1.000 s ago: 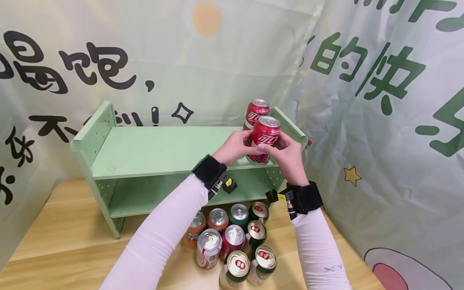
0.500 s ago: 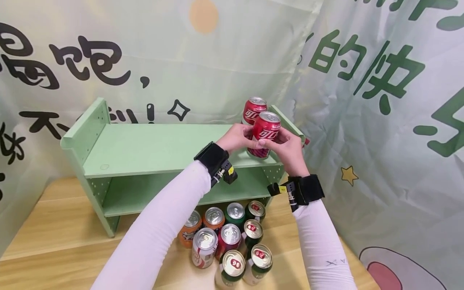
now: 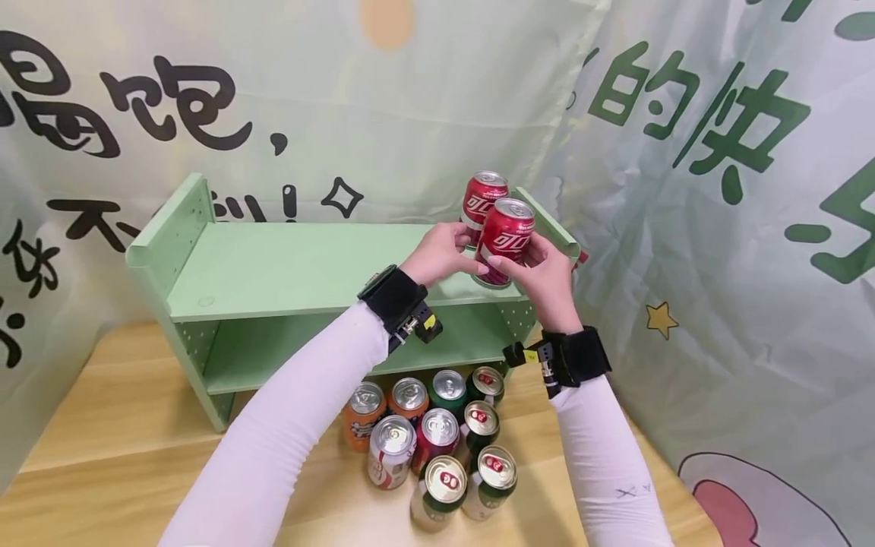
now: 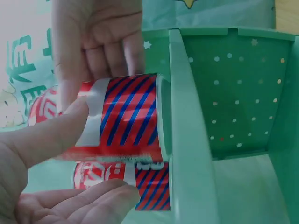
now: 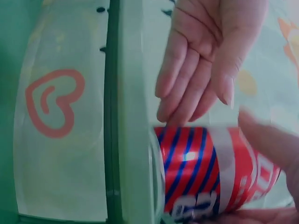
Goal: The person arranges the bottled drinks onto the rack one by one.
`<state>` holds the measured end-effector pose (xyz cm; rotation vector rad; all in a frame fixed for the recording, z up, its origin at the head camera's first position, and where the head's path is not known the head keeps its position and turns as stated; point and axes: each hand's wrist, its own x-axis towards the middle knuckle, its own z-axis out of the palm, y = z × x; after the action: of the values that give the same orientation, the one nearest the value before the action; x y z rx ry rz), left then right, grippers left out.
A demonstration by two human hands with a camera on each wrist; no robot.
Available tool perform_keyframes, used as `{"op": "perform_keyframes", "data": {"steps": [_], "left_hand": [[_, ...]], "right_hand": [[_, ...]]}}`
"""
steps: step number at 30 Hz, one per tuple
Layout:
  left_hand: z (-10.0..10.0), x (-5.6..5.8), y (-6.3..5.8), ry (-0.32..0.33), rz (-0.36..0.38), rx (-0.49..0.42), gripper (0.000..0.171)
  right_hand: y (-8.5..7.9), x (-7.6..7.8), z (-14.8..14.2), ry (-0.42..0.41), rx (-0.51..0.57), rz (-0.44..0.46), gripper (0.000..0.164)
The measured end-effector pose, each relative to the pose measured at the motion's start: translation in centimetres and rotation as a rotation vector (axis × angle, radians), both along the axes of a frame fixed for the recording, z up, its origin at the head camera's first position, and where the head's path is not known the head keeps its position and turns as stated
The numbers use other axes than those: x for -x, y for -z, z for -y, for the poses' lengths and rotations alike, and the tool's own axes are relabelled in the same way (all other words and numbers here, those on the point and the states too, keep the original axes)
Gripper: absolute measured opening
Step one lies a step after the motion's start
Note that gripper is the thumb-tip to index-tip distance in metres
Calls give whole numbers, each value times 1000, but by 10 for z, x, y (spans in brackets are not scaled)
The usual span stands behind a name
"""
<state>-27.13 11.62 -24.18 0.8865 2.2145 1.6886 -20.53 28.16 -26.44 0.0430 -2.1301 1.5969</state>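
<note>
A red soda can stands upright near the right front edge of the green shelf's upper board. My right hand holds it from the right, thumb in front and fingers behind. On its left is my left hand, fingers extended; in the right wrist view this left hand looks loosened and apart from the can. Just behind stands a second red soda can, partly hidden; the left wrist view shows this second can beside the left fingers.
On the wooden table before the shelf stand several cans, among them an orange can, a silver-white can and a green-and-white can. The shelf's right side panel rises close to the right hand. Printed cloth hangs behind.
The front can has shifted slightly back and right on the shelf. My left thumb has eased a little away from the right thumb. The head view has tilted slightly.
</note>
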Motion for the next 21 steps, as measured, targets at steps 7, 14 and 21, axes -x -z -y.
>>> {"op": "perform_keyframes", "data": {"steps": [7,14,21], "left_hand": [[21,-6,10,-48,-52,66,75],[36,-22,19,-48,-150,148,80],[56,-47,28,29,-163,109,80]], "right_hand": [[11,-25,16,114,-187,-16,68],[12,-44,20,96,-263,-4,64],[30,-62,31,-20,-384,17,59]]}}
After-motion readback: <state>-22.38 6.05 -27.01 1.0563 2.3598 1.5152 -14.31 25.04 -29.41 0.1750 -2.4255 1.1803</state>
